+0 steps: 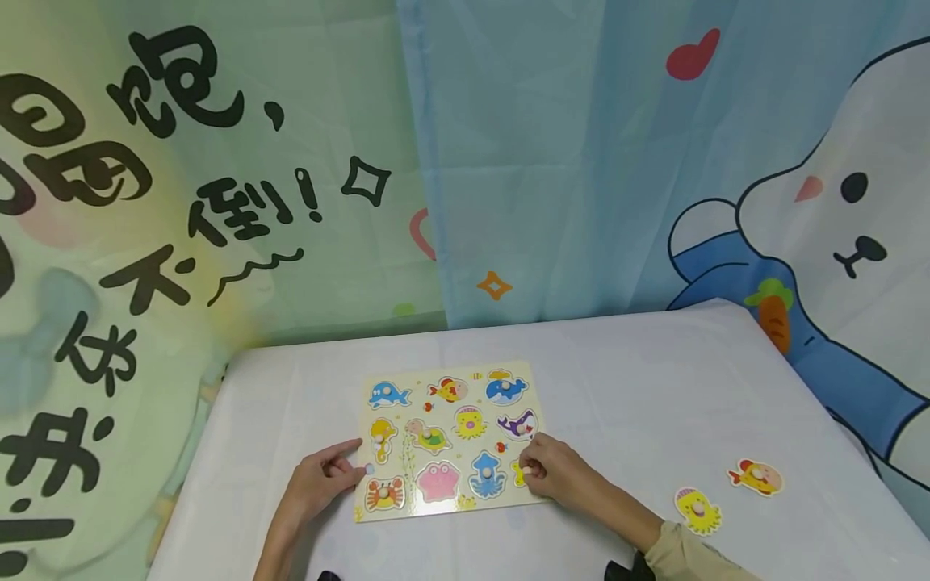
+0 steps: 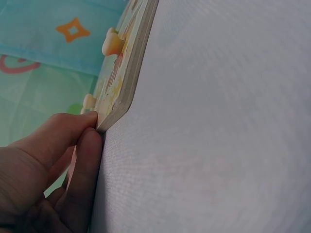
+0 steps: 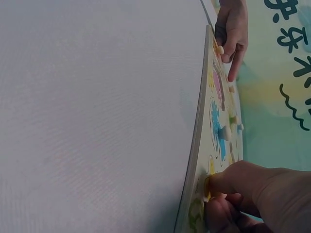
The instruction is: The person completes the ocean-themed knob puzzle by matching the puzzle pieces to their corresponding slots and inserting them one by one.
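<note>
A knobbed sea-animal puzzle board (image 1: 472,452) lies flat on the white-covered table. At its lower right, my right hand (image 1: 555,470) pinches a yellow star-shaped puzzle piece (image 1: 517,474); the fingers hide most of it. In the right wrist view the star piece (image 3: 207,187) shows beside the thumb, against the board. My left hand (image 1: 320,482) touches the board's left edge with index finger and thumb spread apart. The left wrist view has these fingertips (image 2: 90,121) at a board corner. On the board are a crab (image 1: 385,494), a blue squid (image 1: 487,476) and several other animals.
Two loose pieces lie on the table to the right: a yellow octopus (image 1: 699,511) and a red-and-yellow fish (image 1: 756,478). A printed curtain (image 1: 523,161) hangs behind the table. Dark objects (image 1: 629,569) show at the near edge.
</note>
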The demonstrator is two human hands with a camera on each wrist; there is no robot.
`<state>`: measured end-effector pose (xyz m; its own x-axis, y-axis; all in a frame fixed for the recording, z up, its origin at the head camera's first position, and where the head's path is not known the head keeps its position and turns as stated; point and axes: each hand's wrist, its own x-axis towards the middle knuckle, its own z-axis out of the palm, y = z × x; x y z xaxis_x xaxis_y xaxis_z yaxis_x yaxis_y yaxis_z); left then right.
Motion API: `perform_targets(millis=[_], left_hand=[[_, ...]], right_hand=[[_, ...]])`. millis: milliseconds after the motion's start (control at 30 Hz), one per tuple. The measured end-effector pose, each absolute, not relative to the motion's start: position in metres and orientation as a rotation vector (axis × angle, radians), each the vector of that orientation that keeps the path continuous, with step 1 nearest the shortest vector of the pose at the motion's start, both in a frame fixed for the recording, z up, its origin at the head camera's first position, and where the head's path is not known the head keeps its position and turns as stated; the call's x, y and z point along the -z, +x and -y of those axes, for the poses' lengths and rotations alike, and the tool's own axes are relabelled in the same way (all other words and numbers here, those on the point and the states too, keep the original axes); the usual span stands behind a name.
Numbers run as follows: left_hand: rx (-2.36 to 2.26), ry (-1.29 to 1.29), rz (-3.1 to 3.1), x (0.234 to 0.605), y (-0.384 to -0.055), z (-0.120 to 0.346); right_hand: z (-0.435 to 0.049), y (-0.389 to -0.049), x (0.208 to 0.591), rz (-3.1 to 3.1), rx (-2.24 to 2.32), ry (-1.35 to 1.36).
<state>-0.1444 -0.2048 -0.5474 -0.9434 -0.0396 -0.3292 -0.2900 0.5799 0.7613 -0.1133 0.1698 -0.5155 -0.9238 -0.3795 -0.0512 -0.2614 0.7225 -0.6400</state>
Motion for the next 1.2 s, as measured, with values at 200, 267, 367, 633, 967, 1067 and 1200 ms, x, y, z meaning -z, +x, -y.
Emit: perform_targets(millis=[200, 267, 367, 633, 967, 1067, 1200], left_hand=[[-1.286, -0.271, -2.54, 0.548, -0.143, 0.205], [-1.287, -0.275, -2.536, 0.548, -0.144, 0.204], [-1.285, -0.28, -2.535, 0.548, -0.144, 0.203], [-1.28, -0.281, -2.53, 0.544, -0.143, 0.202], [-1.254, -0.288, -2.531, 0.544, -0.141, 0.207], [-1.255, -0.278, -2.526, 0.545, -0.142, 0.207], [-1.262, -0.271, -2.522, 0.545, -0.143, 0.204]], right_hand=[[-0.165, -0.109, 0.518, -2.84, 0.839, -0.547], [-0.162, -0.107, 0.519, -2.897, 0.758, -0.538], [-0.157, -0.103, 0.519, -2.952, 0.653, -0.481], [-0.148, -0.095, 0.506, -2.964, 0.498, -0.329], [-0.185, -0.083, 0.47, -2.911, 0.657, -0.174], [-0.201, -0.076, 0.465, -2.924, 0.668, -0.179], [-0.215, -0.067, 0.462, -2.924, 0.674, -0.18]])
